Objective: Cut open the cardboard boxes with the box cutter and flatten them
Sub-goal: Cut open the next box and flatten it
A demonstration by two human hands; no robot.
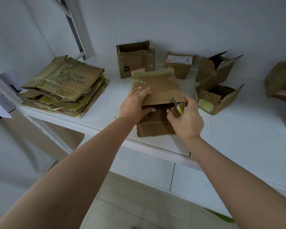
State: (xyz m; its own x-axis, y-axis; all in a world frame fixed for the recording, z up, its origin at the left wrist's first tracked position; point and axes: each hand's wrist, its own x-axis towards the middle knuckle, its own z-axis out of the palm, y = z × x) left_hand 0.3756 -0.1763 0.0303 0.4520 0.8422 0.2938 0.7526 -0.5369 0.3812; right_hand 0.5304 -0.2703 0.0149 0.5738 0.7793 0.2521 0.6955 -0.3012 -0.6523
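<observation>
A brown cardboard box [157, 86] lies on its side at the middle of the white shelf [238, 138], its open end toward me and a flap spread out at the front. My left hand [135, 104] grips its upper left edge, fingers on top and thumb inside the opening. My right hand [186, 118] holds a yellow box cutter [177, 104]. The blade points up at the box's right corner.
A stack of flattened boxes [64, 86] lies at the left of the shelf. Several uncut boxes stand behind and to the right: an open one [134, 61], a labelled one [179, 63], two torn ones [220, 86], another at the far right [281, 81]. A metal upright [76, 27] rises at the back left.
</observation>
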